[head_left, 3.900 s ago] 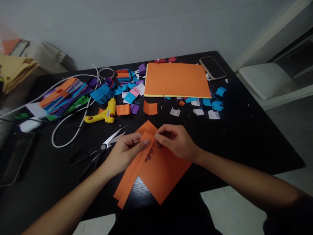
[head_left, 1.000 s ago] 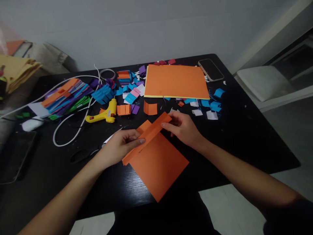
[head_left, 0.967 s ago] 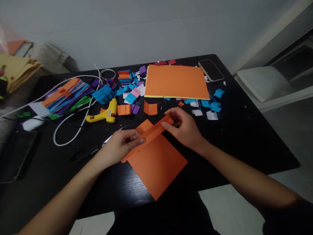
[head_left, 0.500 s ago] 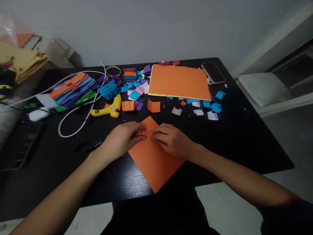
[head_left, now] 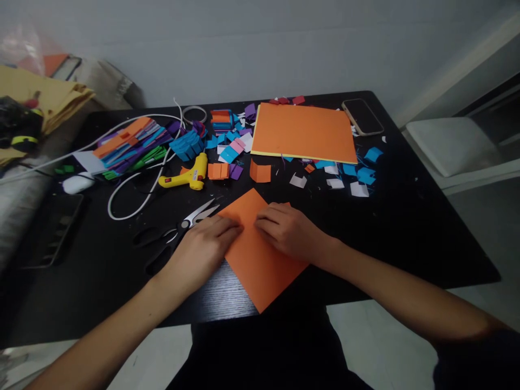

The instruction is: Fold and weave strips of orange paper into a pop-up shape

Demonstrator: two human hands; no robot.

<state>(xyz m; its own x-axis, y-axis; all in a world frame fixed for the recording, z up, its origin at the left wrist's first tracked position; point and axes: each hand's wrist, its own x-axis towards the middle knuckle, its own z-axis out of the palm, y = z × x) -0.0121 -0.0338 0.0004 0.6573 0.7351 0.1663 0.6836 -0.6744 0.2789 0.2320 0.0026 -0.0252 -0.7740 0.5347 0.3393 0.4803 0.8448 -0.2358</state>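
Note:
A sheet of orange paper lies turned cornerwise on the black table in front of me. My left hand rests on its left side, fingers bent and pressed together at the paper. My right hand bears on its right side with curled fingers, hiding part of that edge. Both hands seem to grip or press the sheet, though the fingertips are partly hidden. Open-bladed scissors with black handles lie beside my left hand, partly covered by it.
Beyond the sheet are a yellow glue gun, a white cable, folded paper bundles and many paper scraps. A stack of orange sheets lies at the back, near a phone. Another dark phone-like object lies far left.
My left hand has moved from the raised fold at the sheet's middle down to its left side, and the paper looks flatter. More of the scissors shows. The view has shifted slightly.

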